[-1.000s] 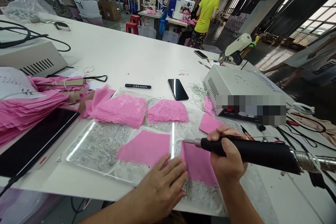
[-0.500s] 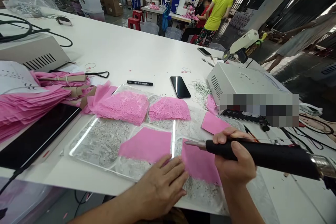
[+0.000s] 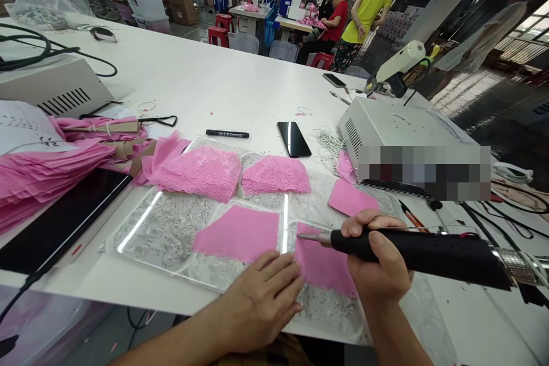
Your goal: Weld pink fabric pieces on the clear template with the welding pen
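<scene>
My right hand (image 3: 381, 257) is wrapped around a black hand-held tool (image 3: 429, 254) with a slim metal tip. The tip is over the upper left corner of a pink fabric piece (image 3: 323, 266); whether it touches cannot be told. My left hand (image 3: 263, 303) lies flat with fingers stretched out, at the lower left edge of that piece and the lower right corner of another pink piece (image 3: 240, 233). Both pieces lie on a clear plastic template (image 3: 158, 229) with outlined sections. Behind them are a lace stack (image 3: 199, 174) and a smaller lace stack (image 3: 277, 176).
Pink fabric bundles (image 3: 47, 166) and a large black tablet-like slab (image 3: 64, 223) are at the left. A phone (image 3: 294, 139) and a marker (image 3: 227, 134) lie behind the template. A grey vented box (image 3: 412, 126) stands at the right, near tangled elastic (image 3: 326, 146) and cables.
The right hand and the black tool have shifted slightly left across the pink piece. My left hand stays nearly in place. In the background, the person in yellow has moved right.
</scene>
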Tool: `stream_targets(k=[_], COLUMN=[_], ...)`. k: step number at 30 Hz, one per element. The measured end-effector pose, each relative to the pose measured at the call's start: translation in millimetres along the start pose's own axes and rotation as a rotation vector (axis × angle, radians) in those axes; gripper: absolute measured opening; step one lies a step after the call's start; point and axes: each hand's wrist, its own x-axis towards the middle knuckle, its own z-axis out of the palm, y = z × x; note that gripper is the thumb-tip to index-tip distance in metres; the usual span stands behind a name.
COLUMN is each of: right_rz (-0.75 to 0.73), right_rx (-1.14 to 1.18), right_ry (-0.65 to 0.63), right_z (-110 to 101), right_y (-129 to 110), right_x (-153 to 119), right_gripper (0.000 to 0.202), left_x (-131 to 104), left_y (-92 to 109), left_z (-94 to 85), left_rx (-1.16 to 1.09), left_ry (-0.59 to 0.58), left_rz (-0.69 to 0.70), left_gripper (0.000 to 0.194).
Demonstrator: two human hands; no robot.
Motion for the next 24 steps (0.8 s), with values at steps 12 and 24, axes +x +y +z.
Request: stream_targets(k=[12,24], right_rz=[0.078,0.087], right_rx=[0.072,0.067], right_ry=[-0.034,-0.089], right_z=[-12,-8], right_y=[-7,-6], right_x=[-6,-10], right_gripper=[0.010,0.006], left_x=[2,3], left_y=[1,0], left_z=[-5.7,-5.5], left_rx=[-0.023,-0.018], left_ry=[0.010,0.020], left_rz=[0.004,0.009], left_gripper=[0.023,0.022])
